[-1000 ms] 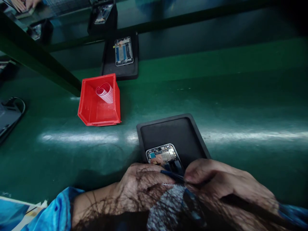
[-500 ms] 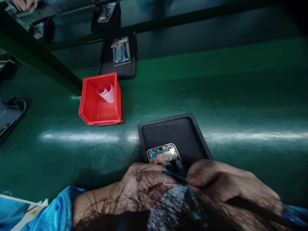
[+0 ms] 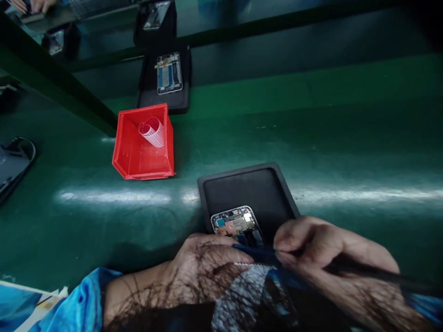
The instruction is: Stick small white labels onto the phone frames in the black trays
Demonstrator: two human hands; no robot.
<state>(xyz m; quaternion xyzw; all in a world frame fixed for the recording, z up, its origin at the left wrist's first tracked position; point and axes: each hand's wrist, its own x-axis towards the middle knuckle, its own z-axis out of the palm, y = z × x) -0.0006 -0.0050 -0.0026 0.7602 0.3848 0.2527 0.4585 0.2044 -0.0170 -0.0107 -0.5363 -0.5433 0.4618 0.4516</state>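
Left hand (image 3: pixel 211 260) rests curled, knuckles up, against the near end of the opened phone (image 3: pixel 236 222), touching its lower edge; whether the fingers grip the phone cannot be told. Right hand (image 3: pixel 321 251) is closed in a pinch on a slim dark tool (image 3: pixel 254 251), whose tip lies across the phone's lower part.

Phone: back cover off, rounded metal frame, circuit board exposed with a small blue square part and copper-coloured patch. It lies in the near left corner of a black matt rectangular tray (image 3: pixel 249 189) with a raised rim.

Tray stands on a glossy green surface (image 3: pixel 328 152). A red plastic bin (image 3: pixel 143 143), open-topped, holds a curled white perforated strip (image 3: pixel 152 131). Behind it, a second black tray (image 3: pixel 165 92) carries another opened phone (image 3: pixel 169 73). Both sleeves are blue. No writing is legible.
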